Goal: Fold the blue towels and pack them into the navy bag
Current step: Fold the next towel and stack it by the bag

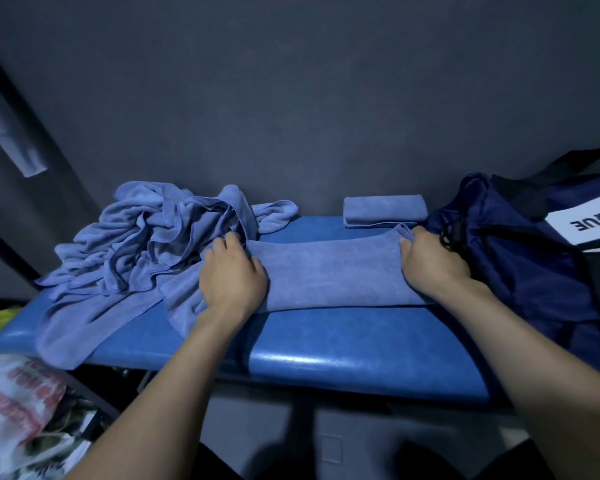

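The padded blue vinyl bench (343, 355) carries everything. At its right end slumps the navy fabric bag (520, 258); at its left end lies a heap of unfolded blue towels (125, 251). Mid-bench lies the blue towel being folded (329, 271), with one small folded blue towel (383, 210) behind it. The left hand (232, 275) presses flat, fingers spread; the right hand (430, 261) pinches the far corner. Best to square the edges before creasing.

The soft towels (329, 271) are a plain pale blue, lighter than the glossy, mottled royal-blue padded worktop (361, 344). The fabric bag (520, 271) is dark navy with black straps and a white label in black letters. The wall (291, 98) is flat dark grey.
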